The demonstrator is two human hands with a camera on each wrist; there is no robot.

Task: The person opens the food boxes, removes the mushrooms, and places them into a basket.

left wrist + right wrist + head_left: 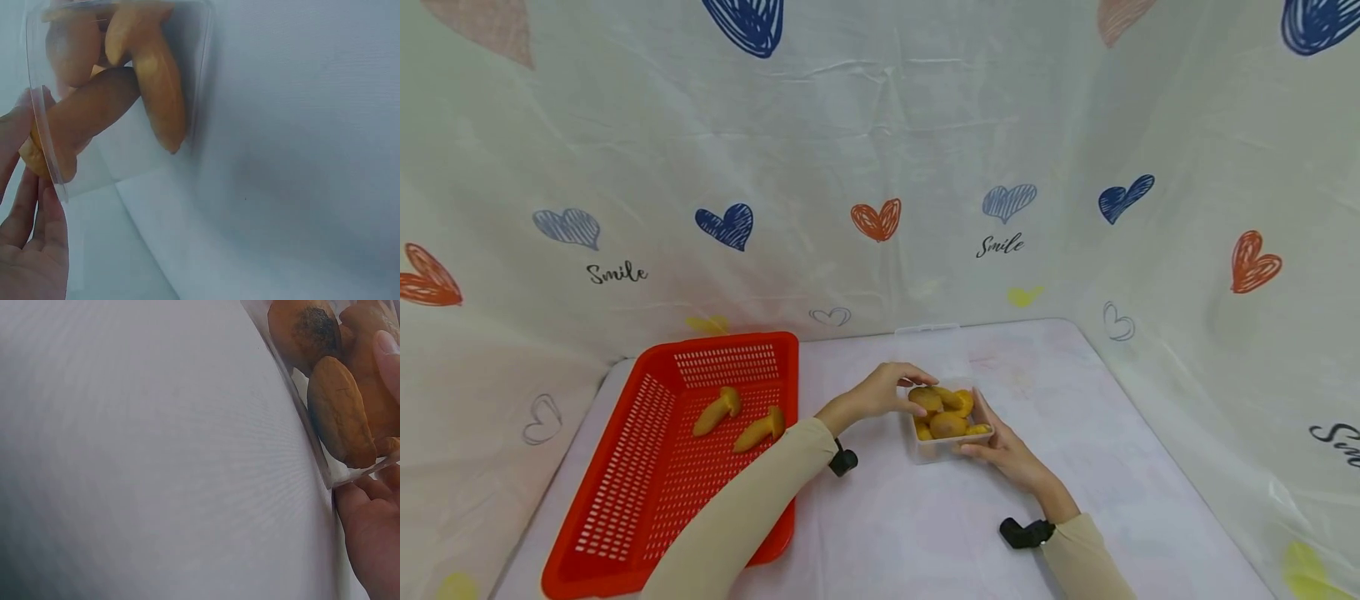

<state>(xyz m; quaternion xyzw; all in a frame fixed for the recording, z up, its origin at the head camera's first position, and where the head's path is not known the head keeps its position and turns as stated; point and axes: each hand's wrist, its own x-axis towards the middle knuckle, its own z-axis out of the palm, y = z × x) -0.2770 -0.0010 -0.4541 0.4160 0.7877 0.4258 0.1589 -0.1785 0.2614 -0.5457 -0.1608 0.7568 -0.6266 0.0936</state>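
Mushrooms [948,425] lie in the box and the basket. The white table [872,525] carries both. The red basket [655,467] runs along the table's left edge, its far end near the far left corner. Two mushrooms lie just apart in the basket's far half. Right of it, the clear box [935,452] stands about midway between the table's left and right edges, heaped to its rim. The right hand [1007,452], partly curled, holds the box's right side. The left hand [882,392], half closed, pinches a mushroom at the box's left wall.
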